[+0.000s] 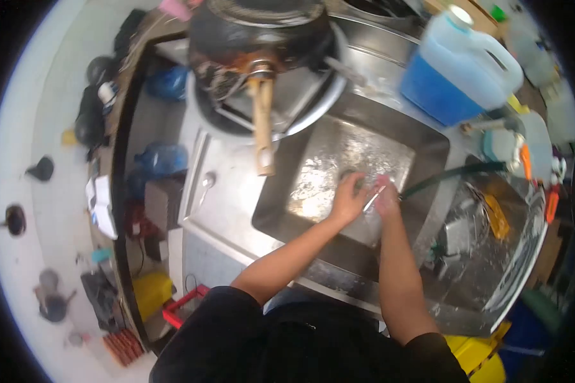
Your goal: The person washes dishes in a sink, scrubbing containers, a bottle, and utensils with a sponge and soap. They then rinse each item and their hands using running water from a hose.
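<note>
Both hands are over the steel sink basin. My left hand has curled fingers and grips one end of a thin, shiny metal utensil; its kind is too blurred to tell. Against the utensil's other side my right hand presses a pink scrubber, its fingers closed round it. A dark green hose runs from the tap at right and ends beside my right hand. Wet, bright patches cover the basin floor. The fingertips are partly hidden.
A blackened wok with a wooden handle rests upside down over a large metal bowl, beyond the basin. At the back right stands a jug of blue liquid. A second sink at right holds several items.
</note>
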Tool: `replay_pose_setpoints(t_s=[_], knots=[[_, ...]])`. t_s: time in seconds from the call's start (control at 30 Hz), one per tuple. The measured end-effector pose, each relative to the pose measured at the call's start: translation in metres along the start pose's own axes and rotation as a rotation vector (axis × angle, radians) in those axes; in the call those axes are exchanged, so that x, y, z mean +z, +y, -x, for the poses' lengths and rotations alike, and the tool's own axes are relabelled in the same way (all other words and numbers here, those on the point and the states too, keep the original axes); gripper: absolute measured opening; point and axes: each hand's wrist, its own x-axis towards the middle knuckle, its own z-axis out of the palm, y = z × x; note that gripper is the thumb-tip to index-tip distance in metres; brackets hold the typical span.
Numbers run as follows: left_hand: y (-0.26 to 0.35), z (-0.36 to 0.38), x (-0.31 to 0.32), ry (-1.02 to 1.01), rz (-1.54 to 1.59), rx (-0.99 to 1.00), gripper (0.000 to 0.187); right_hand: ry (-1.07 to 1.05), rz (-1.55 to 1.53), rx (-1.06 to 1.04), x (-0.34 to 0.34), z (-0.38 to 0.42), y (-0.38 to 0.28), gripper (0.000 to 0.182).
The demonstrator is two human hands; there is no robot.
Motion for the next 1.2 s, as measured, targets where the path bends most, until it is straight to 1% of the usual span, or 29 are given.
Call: replay_pose_setpoints(t_s=[0.03, 0.07, 0.1, 0.13, 0.17, 0.2, 0.23, 0.27, 0.3, 0.33, 0.4, 0.43, 0.53, 0.6, 0.67, 0.7, 0.73, 0.77, 0.8, 0.83, 0.87, 0.9, 0.93, 0.97, 1.0, 1.03, 1.07, 1.13, 1.2], knots=[[0.031, 0.01, -0.038, 0.079, -0.056, 0.137, 0.02, 0.048, -0.112, -0.042, 0.016, 0.006, -0.005, 0.024], [0.055, 0.023, -0.078, 0.131, 0.011, 0.026, 0.013, 0.013, -0.013, 0.01, 0.03, 0.011, -0.005, 0.026], [0.04, 0.034, -0.114, 0.21, -0.018, 0.032, 0.009, -0.016, 0.083, 0.053, 0.041, 0.017, -0.007, 0.028], [0.037, 0.042, -0.147, 0.388, -0.082, -0.03, 0.006, -0.04, 0.176, 0.087, 0.046, 0.023, -0.008, 0.031], [0.036, 0.043, -0.177, 0.546, -0.257, -0.027, 0.009, -0.047, 0.271, 0.015, 0.024, 0.008, -0.006, 0.049], [0.017, 0.039, -0.215, 0.628, -0.464, 0.015, 0.015, -0.007, 0.188, 0.01, 0.023, 0.009, -0.003, 0.048], [-0.014, 0.036, -0.255, 0.675, -0.752, 0.163, 0.03, 0.037, 0.105, 0.004, 0.021, 0.013, -0.003, 0.048], [-0.045, 0.031, -0.282, 0.792, -1.082, 0.077, 0.043, 0.082, 0.019, -0.007, 0.022, 0.017, -0.007, 0.047], [-0.028, 0.025, -0.3, 0.773, -1.08, -0.011, 0.051, 0.09, 0.228, 0.087, 0.032, 0.025, -0.014, 0.053], [-0.037, 0.022, -0.315, 0.676, -1.122, -0.031, 0.04, 0.147, 0.143, 0.038, 0.042, 0.029, -0.014, 0.052], [-0.046, 0.02, -0.329, 0.572, -1.066, 0.105, 0.025, 0.259, -0.03, -0.062, 0.049, 0.03, -0.016, 0.049], [-0.044, 0.019, -0.326, 0.519, -1.031, 0.143, 0.021, 0.104, -0.177, -0.138, 0.029, 0.014, -0.01, 0.044], [-0.023, 0.025, -0.294, 0.378, -0.831, 0.2, 0.015, -0.011, 0.187, -0.116, 0.01, 0.005, 0.001, 0.042], [0.012, 0.033, -0.226, 0.311, -0.565, 0.149, 0.015, 0.105, 0.03, -0.184, -0.013, 0.003, 0.007, 0.041], [0.035, 0.033, -0.15, 0.087, -0.206, 0.241, 0.024, 0.189, 0.008, -0.16, -0.024, 0.014, 0.004, 0.041], [0.012, 0.027, -0.1, -0.008, -0.246, 0.007, 0.036, 0.216, 0.062, -0.097, -0.019, 0.026, -0.001, 0.042], [0.012, 0.018, -0.056, -0.114, -0.094, -0.269, 0.049, 0.244, 0.113, -0.032, -0.011, 0.035, -0.005, 0.043], [0.013, 0.008, -0.013, -0.186, 0.023, -0.557, 0.061, 0.345, 0.301, -0.124, 0.002, 0.04, -0.004, 0.05], [0.035, 0.0, 0.019, -0.276, 0.332, -0.899, 0.074, 0.462, 0.489, -0.207, 0.007, 0.046, 0.0, 0.056], [0.003, -0.013, 0.05, -0.462, 0.485, -1.005, 0.079, 0.406, 0.779, -0.239, -0.021, 0.022, 0.017, 0.055], [-0.034, -0.023, 0.087, -0.647, 0.639, -1.109, 0.085, 0.491, 1.051, -0.246, -0.027, 0.018, 0.02, 0.052], [-0.037, -0.018, 0.115, -0.647, 0.78, -1.026, 0.09, 0.592, 1.32, -0.236, -0.033, 0.015, 0.023, 0.052], [0.006, -0.015, 0.109, -0.585, 0.591, -0.958, 0.082, 0.72, 1.426, -0.24, -0.01, 0.039, 0.013, 0.051], [-0.028, -0.014, 0.127, -0.647, 0.78, -0.935, 0.074, 0.853, 1.521, -0.231, 0.017, 0.068, 0.002, 0.052], [-0.064, -0.011, 0.144, -0.698, 0.964, -0.909, 0.066, 0.867, 1.476, -0.274, 0.037, 0.087, -0.014, 0.052], [-0.059, -0.007, 0.142, -0.606, 0.909, -0.883, 0.046, 0.789, 1.265, -0.34, 0.046, 0.098, -0.025, 0.053], [-0.058, -0.01, 0.138, -0.685, 0.727, -0.891, 0.043, 0.713, 1.051, -0.395, 0.054, 0.11, -0.036, 0.056], [-0.051, -0.011, 0.128, -0.717, 0.517, -0.886, 0.035, 0.364, 0.298, -0.51, 0.053, 0.119, -0.047, 0.061], [-0.048, -0.003, 0.126, -0.628, 0.552, -0.898, 0.038, 0.285, 0.282, -0.496, 0.046, 0.124, -0.045, 0.05]])
